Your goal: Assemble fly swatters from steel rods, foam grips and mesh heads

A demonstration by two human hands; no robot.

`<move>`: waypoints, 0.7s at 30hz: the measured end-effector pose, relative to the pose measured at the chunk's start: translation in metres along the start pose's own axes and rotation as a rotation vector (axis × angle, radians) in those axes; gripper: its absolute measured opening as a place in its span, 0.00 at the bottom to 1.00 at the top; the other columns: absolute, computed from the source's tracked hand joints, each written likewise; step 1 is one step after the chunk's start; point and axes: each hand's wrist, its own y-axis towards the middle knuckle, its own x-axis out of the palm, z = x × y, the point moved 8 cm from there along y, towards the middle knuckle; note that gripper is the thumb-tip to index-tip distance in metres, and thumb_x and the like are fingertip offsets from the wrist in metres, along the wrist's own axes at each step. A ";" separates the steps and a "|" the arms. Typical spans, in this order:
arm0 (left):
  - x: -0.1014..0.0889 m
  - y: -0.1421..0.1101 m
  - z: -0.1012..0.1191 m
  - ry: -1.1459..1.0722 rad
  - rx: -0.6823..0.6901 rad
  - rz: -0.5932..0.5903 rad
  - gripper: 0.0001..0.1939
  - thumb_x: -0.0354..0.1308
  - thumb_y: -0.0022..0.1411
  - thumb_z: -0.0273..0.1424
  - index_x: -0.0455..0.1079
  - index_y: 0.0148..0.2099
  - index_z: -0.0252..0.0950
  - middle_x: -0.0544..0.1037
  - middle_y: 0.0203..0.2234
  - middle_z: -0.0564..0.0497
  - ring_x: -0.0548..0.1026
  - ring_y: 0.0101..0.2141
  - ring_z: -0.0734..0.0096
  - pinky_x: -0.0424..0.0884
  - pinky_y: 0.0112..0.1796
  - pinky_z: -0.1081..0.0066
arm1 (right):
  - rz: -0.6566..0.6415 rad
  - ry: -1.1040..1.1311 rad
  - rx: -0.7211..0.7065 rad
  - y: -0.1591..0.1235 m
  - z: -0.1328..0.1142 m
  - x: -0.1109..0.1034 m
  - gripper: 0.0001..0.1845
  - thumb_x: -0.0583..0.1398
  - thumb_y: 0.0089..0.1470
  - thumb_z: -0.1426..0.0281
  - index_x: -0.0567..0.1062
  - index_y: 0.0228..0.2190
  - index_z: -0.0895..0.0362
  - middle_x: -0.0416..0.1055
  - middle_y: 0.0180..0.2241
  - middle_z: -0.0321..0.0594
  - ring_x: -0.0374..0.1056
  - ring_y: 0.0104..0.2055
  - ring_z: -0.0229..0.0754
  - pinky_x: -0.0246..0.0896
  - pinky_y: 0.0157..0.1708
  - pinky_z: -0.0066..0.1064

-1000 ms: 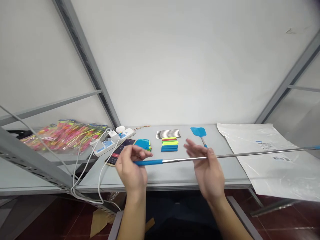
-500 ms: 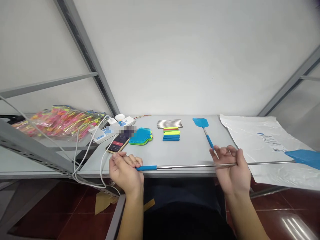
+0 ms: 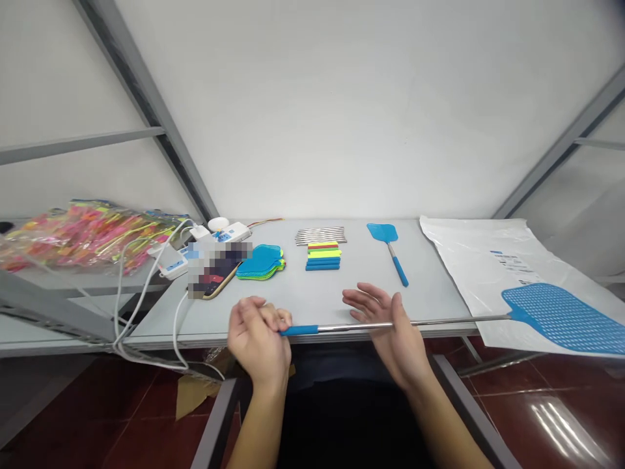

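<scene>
My left hand [image 3: 261, 342] is closed around the blue handle of a telescopic fly swatter [image 3: 566, 319]. Its metal rod is drawn out long and runs level to the right, ending in a blue mesh head. My right hand [image 3: 400, 342] is open, fingers spread, with the rod crossing it by the thumb. Beyond it on the table lies a second, collapsed blue fly swatter [image 3: 401, 271]. Further left are a row of blue, yellow and red handles [image 3: 323, 262], several metal rods [image 3: 319, 235] and a stack of blue and green swatter heads [image 3: 260, 262].
A white plastic mailer [image 3: 454, 251] covers the table's right end, under the swatter head. At left, a phone [image 3: 222, 280] and power strips [image 3: 235, 232] with white cables [image 3: 117, 306] lie near bagged colourful goods [image 3: 97, 238]. Metal posts [image 3: 161, 124] flank the table.
My right hand has slid left along the rod, towards the handle, with its fingers stretched out more. The swatter's mesh head has come further into view. The camera view has shifted slightly.
</scene>
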 end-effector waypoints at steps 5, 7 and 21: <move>-0.039 0.018 0.017 0.028 0.182 0.192 0.11 0.50 0.69 0.39 0.64 0.36 0.39 0.57 0.12 0.63 0.53 0.13 0.77 0.58 0.15 0.75 | 0.167 0.271 -0.043 0.009 -0.015 -0.050 0.22 0.53 0.59 0.49 0.76 0.38 0.52 0.76 0.35 0.37 0.72 0.44 0.45 0.60 0.53 0.44; -0.050 0.028 0.021 0.023 0.236 0.243 0.12 0.49 0.69 0.39 0.63 0.35 0.38 0.57 0.12 0.62 0.51 0.13 0.78 0.55 0.14 0.76 | 0.300 0.333 -0.117 0.011 -0.025 -0.077 0.18 0.54 0.60 0.53 0.76 0.34 0.52 0.75 0.30 0.33 0.73 0.42 0.42 0.61 0.52 0.42; -0.021 0.011 -0.030 -0.062 -0.063 0.050 0.11 0.52 0.69 0.35 0.64 0.34 0.35 0.56 0.11 0.62 0.50 0.14 0.80 0.54 0.16 0.79 | -0.081 0.003 -0.010 0.021 0.029 -0.004 0.26 0.46 0.64 0.53 0.75 0.46 0.53 0.74 0.49 0.46 0.65 0.56 0.49 0.50 0.58 0.46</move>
